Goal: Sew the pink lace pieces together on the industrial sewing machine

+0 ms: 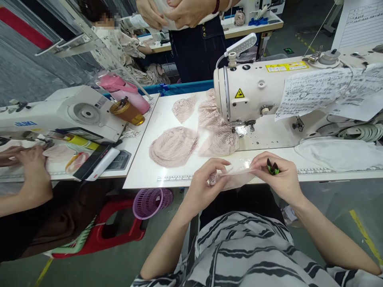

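Between my hands, over the table's front edge, a thin pale pink fabric piece [239,179] is stretched. My left hand [206,185] pinches its left end, where some lace is bunched. The right end is gripped by my right hand [278,175], which also has small thread snips [272,167] with dark blades and a green part in the palm. Behind my hands, pink lace [217,127] lies gathered beside the needle area of the sewing machine [251,93]. A round pile of pink pieces [173,146] and one small lace piece [183,109] rest further left on the white table [143,171].
At left stands another sewing machine [80,113], where a co-worker's hands [32,159] are busy. A pink bottle [128,93] and an amber cup [127,112] are near it. White fabric [341,153] lies at right. A purple basket [151,202] is below. A person stands behind the table.
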A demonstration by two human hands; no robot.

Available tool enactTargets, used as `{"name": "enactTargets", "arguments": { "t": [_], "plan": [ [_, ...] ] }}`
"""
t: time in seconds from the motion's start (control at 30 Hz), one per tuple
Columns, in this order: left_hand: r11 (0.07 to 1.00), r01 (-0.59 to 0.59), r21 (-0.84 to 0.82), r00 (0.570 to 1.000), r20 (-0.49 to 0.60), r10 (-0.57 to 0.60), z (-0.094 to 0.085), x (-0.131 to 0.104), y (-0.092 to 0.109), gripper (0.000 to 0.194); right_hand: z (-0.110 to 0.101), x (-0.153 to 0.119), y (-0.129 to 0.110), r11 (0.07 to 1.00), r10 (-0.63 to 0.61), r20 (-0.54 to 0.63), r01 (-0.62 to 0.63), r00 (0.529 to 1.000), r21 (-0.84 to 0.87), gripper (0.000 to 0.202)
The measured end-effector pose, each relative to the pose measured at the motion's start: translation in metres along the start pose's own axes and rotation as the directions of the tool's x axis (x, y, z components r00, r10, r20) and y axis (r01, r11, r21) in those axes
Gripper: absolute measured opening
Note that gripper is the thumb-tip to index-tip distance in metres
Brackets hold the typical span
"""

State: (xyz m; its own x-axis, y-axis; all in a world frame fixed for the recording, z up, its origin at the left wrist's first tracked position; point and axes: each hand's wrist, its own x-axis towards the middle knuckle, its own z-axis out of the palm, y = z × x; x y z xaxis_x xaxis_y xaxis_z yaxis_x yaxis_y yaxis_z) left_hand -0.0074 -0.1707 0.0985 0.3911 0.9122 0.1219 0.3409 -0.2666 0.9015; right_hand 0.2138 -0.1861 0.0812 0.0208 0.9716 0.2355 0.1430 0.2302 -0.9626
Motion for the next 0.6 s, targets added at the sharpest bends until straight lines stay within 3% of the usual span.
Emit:
{"name": "enactTargets", "arguments": {
  "t": [0.2, 0.27, 0.33, 0.37, 0.5, 0.57, 0.6],
  "plan": [
    [1.000, -0.004, -0.015, 1.000, -0.016, 0.004, 0.021, -0.002, -0.002, 0.021, 0.008, -0.006, 0.001, 0.984, -0.176, 0.034, 0.176, 0.984, -0.003, 0.014],
    [0.995, -0.095, 0.033, 0.992, -0.083, 0.097, 0.028, -0.002, -0.005, 0.014, 0.008, -0.007, 0.002, 0.976, -0.215, 0.052, 0.215, 0.975, -0.010, 0.017],
    [0.974, -0.199, 0.108, 0.960, -0.178, 0.216, 0.032, -0.002, -0.007, 0.003, 0.005, -0.008, 0.004, 0.973, -0.227, 0.087, 0.229, 0.970, -0.015, 0.018],
    [0.961, -0.236, 0.144, 0.940, -0.218, 0.263, 0.032, -0.003, -0.008, 0.006, 0.002, -0.009, 0.004, 0.975, -0.218, 0.115, 0.221, 0.969, -0.013, 0.017],
    [0.918, -0.336, 0.211, 0.883, -0.268, 0.385, 0.027, -0.003, -0.012, 0.012, -0.032, -0.025, 0.008, 0.997, -0.033, 0.208, 0.046, 0.978, -0.056, 0.009],
    [0.879, -0.431, 0.202, 0.847, -0.246, 0.471, 0.024, -0.001, -0.014, 0.014, -0.063, -0.044, 0.010, 0.984, 0.120, 0.119, -0.102, 0.986, -0.148, 0.018],
    [0.854, -0.484, 0.192, 0.824, -0.228, 0.518, 0.022, 0.000, -0.016, 0.016, -0.082, -0.056, 0.012, 0.957, 0.188, 0.023, -0.178, 0.982, -0.227, 0.013]
  ]
}}
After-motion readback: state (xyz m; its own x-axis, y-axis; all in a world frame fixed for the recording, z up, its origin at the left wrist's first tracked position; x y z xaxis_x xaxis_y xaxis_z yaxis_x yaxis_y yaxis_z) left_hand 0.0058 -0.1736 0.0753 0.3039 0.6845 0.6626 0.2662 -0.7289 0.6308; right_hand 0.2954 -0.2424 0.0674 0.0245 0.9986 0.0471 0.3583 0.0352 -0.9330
